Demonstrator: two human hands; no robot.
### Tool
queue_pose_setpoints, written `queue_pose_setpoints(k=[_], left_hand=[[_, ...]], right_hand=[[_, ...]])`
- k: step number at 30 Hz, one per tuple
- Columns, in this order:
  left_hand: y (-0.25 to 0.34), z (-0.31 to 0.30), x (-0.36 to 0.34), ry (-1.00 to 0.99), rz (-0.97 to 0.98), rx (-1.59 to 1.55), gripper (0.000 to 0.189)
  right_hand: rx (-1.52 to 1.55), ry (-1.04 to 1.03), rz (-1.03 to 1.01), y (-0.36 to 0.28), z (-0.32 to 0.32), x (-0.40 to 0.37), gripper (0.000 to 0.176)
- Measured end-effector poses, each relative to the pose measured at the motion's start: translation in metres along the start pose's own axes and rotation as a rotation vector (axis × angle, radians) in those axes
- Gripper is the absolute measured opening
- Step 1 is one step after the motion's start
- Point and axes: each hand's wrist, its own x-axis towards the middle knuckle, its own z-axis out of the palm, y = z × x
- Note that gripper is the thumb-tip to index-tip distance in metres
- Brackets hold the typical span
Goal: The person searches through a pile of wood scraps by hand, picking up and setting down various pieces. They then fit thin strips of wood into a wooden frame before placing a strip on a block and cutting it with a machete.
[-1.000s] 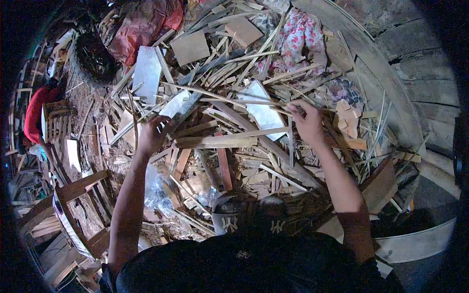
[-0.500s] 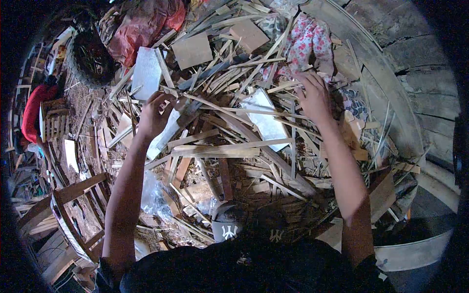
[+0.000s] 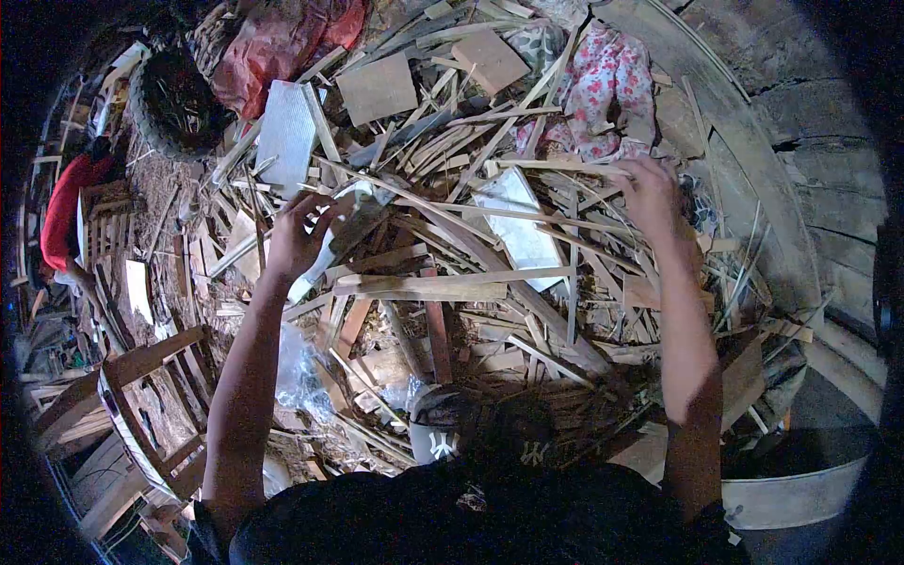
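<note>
My left hand [image 3: 299,237] hovers over the wood pile at centre left, its fingers curled with a gap to the thumb. Nothing shows between them. Just beyond it lie a white ribbed panel [image 3: 285,141] and a long thin stick running to the right. My right hand [image 3: 654,200] is at the right of the pile, its fingers closed around the end of a pale wooden strip [image 3: 560,167], which points left. A white flat board [image 3: 518,231] lies among the sticks between my hands. Past my right hand is a floral cloth [image 3: 610,89].
Scrap wood strips and boards cover the ground. A tyre [image 3: 174,104] and a red plastic sack [image 3: 282,52] lie at the back left. At the left is a person in a red sleeve [image 3: 66,207]. A curved wooden rim [image 3: 753,179] runs along the right, and clear plastic [image 3: 303,372] lies below my left hand.
My right hand has moved to the right, and the pale strip now shows stretched out level from it. My left hand has dropped slightly towards me, its fingers more apart.
</note>
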Motion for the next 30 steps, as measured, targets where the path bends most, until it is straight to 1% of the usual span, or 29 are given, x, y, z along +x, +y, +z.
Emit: queue_pose_setpoints(k=[1, 3, 4, 5, 7, 8, 9, 11, 12, 13, 15, 16, 17, 18, 19, 20, 21, 22, 24, 25, 26, 27, 29, 30], left_hand=[[0.002, 0.0, 0.0, 0.006, 0.004, -0.005, 0.014], [0.005, -0.001, 0.0, 0.017, 0.011, -0.012, 0.014], [0.006, -0.003, -0.001, -0.007, -0.001, 0.011, 0.016], [0.008, -0.002, -0.003, -0.021, -0.05, -0.022, 0.017], [0.01, 0.002, -0.01, -0.037, -0.022, 0.004, 0.016], [0.012, 0.003, -0.015, -0.008, 0.106, 0.044, 0.015], [0.0, 0.008, -0.022, -0.045, 0.126, 0.054, 0.015], [-0.008, 0.015, -0.035, -0.037, 0.263, 0.057, 0.014], [0.001, 0.015, -0.041, -0.04, 0.265, 0.068, 0.014], [0.006, 0.018, -0.051, -0.071, 0.18, 0.029, 0.02], [0.012, 0.015, -0.061, -0.097, 0.334, 0.093, 0.027], [0.009, 0.018, -0.065, -0.114, 0.386, 0.118, 0.036], [0.008, 0.022, -0.073, -0.12, 0.376, 0.122, 0.036], [0.015, 0.026, -0.078, -0.095, 0.374, 0.151, 0.043], [0.017, 0.027, -0.085, -0.074, 0.372, 0.182, 0.05], [0.004, 0.033, -0.094, -0.134, 0.319, 0.225, 0.06], [0.002, 0.04, -0.099, -0.14, 0.317, 0.282, 0.063], [0.013, 0.041, -0.1, -0.145, 0.322, 0.321, 0.062], [0.021, 0.047, -0.1, -0.151, 0.324, 0.36, 0.061], [0.018, 0.052, -0.1, -0.107, 0.35, 0.39, 0.057], [0.013, 0.056, -0.1, -0.064, 0.375, 0.42, 0.053], [0.017, 0.054, -0.097, -0.069, 0.369, 0.423, 0.053], [0.027, 0.046, -0.094, -0.064, 0.383, 0.271, 0.042], [0.022, 0.049, -0.093, -0.062, 0.362, 0.294, 0.035]], right_hand=[[0.002, 0.002, 0.0, 0.007, -0.004, -0.002, 0.021], [0.229, 0.023, 0.161, 0.01, -0.013, -0.005, 0.019], [0.238, -0.033, 0.276, 0.003, -0.022, -0.007, 0.024], [0.244, -0.033, 0.275, -0.002, -0.022, -0.012, 0.024], [0.16, 0.146, 0.132, -0.01, -0.024, -0.021, 0.03], [0.192, 0.125, 0.129, -0.015, -0.024, -0.027, 0.034], [0.196, 0.127, 0.131, -0.024, -0.023, -0.032, 0.034], [0.356, 0.118, 0.103, -0.047, -0.017, -0.049, 0.032], [0.277, 0.071, 0.07, -0.056, -0.014, -0.058, 0.027], [0.282, 0.069, 0.071, -0.068, -0.01, -0.066, 0.027], [0.436, 0.043, -0.075, -0.095, -0.005, -0.083, 0.024], [0.44, -0.008, -0.126, -0.107, -0.003, -0.09, 0.025], [0.447, -0.058, -0.177, -0.121, -0.002, -0.097, 0.026], [0.437, -0.136, -0.17, -0.139, -0.005, -0.1, 0.03], [0.433, -0.194, -0.218, -0.147, 0.003, -0.104, 0.037], [0.441, -0.245, -0.228, -0.156, 0.008, -0.106, 0.041], [0.447, -0.295, -0.238, -0.167, 0.009, -0.107, 0.046], [0.454, -0.295, -0.238, -0.173, 0.015, -0.11, 0.046], [0.354, -0.397, -0.286, -0.181, 0.036, -0.118, 0.052], [0.358, -0.399, -0.288, -0.184, 0.044, -0.122, 0.052], [0.256, -0.361, -0.293, -0.187, 0.052, -0.125, 0.053], [0.156, -0.325, -0.297, -0.191, 0.059, -0.128, 0.053], [0.171, -0.356, -0.309, -0.195, 0.068, -0.137, 0.055], [0.142, -0.346, -0.36, -0.195, 0.071, -0.139, 0.057]])
